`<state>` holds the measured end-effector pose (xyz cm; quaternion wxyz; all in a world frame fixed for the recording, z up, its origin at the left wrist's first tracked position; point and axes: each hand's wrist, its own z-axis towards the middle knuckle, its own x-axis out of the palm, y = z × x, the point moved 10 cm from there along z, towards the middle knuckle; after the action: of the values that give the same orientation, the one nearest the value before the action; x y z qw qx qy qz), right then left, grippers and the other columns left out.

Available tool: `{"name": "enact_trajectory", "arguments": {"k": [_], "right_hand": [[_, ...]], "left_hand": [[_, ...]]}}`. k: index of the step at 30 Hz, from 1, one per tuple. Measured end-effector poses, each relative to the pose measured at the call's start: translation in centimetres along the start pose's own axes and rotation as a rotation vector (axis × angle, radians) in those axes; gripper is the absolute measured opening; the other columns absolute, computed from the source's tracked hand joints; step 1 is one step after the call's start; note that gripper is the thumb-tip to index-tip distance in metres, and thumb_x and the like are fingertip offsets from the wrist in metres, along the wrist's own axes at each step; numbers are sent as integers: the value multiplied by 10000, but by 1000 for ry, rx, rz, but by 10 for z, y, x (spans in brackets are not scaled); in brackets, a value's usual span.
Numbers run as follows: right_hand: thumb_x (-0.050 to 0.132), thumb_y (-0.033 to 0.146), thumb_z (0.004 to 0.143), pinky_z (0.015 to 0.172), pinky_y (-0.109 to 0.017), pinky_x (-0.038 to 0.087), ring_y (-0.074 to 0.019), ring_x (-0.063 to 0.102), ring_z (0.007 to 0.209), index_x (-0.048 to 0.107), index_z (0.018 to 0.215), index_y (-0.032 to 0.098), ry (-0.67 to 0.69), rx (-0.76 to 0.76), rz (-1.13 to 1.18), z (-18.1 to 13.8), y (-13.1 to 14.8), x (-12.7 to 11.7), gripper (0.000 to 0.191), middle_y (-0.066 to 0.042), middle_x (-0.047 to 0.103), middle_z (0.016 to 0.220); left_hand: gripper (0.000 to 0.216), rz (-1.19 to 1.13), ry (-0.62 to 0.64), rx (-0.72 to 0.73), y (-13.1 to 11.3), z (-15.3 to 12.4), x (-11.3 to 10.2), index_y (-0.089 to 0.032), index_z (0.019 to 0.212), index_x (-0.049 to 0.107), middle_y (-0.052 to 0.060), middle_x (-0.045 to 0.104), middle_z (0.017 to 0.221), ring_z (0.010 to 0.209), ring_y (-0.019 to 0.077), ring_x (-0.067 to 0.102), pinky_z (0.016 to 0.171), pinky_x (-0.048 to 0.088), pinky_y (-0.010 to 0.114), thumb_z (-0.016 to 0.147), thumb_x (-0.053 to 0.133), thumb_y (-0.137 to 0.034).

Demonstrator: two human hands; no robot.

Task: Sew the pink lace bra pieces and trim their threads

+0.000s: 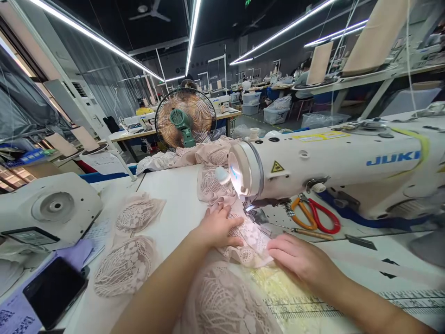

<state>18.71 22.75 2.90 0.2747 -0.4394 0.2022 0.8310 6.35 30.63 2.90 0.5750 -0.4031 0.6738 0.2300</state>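
My left hand (217, 227) lies flat with fingers spread on a strip of pale pink lace fabric (248, 239), just left of the presser foot (255, 214) of a white Juki sewing machine (347, 162). My right hand (299, 260) presses its fingers down on the near end of the same lace, to the right of the seam. The lace runs under the machine's lit needle area and away toward the back of the table.
Several pink lace cup pieces (127, 264) lie on the white table (174, 195) at left. A black phone (54, 290) rests at the near left. Orange and red scissors (314, 215) lie under the machine arm. A standing fan (185, 118) is behind the table.
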Motion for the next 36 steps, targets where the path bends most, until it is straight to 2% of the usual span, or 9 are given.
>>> {"name": "enact_trajectory", "arguments": {"k": [9,16,21,24,27,30,32,34,36], "right_hand": [[339,147,958,689,-310,462,-210,583,848,635,860,204,52,6,-8,11,1,5,317,-62,674,887],[406,80,837,639,-305,413,-220,587,814,669,824,227,78,27,-88,29,-5,13,302,-32,686,868],[403,76,856,606,-290,400,-220,600,822,680,855,231,55,58,-102,30,-8,14,317,-28,697,875],[383,122,914,642,-294,438,-222,604,842,688,899,228,57,42,-86,28,-6,14,323,-25,710,893],[360,143,944,649,-297,465,-221,607,823,699,924,208,63,-1,-82,26,-2,12,346,-35,721,885],[351,141,951,656,-283,489,-212,621,818,705,958,182,70,-29,-91,26,2,8,356,-52,725,894],[359,141,949,677,-298,497,-220,627,838,708,981,180,67,-33,-107,27,3,6,353,-57,730,910],[372,140,940,696,-328,499,-236,627,872,712,1000,189,62,-31,-123,27,3,6,349,-57,737,929],[389,129,925,704,-359,500,-256,623,907,710,1044,187,51,-28,-138,27,2,7,348,-61,739,983]], "left_hand": [[404,34,-109,36,7,5,-7,-324,1293,577,124,358,1519,1388,429,295,1036,316,668,891,547,-340],[347,89,-260,59,8,6,-18,-292,1154,681,97,484,1433,1292,345,436,980,418,525,850,553,-184],[316,127,-345,111,0,3,-23,-252,1128,688,110,572,1315,1204,329,492,942,414,481,860,534,-186],[303,100,-358,275,-22,2,-21,-223,1065,699,73,615,1281,1190,283,510,965,413,423,805,571,-137],[202,23,-312,447,-50,-2,-14,-195,856,704,37,703,1108,1133,220,559,961,431,333,758,564,-88],[104,18,-257,387,-56,0,-7,-176,741,641,46,690,830,822,194,620,716,489,299,792,551,-176],[158,53,-261,343,-56,0,-7,-159,799,622,54,648,786,725,201,592,618,462,313,811,584,-311],[230,99,-282,357,-58,-1,-7,-147,909,620,61,634,832,768,216,589,660,456,322,814,609,-356],[151,155,-294,367,-57,0,-6,-159,933,635,62,623,867,821,217,586,745,449,328,849,578,-271]]}}
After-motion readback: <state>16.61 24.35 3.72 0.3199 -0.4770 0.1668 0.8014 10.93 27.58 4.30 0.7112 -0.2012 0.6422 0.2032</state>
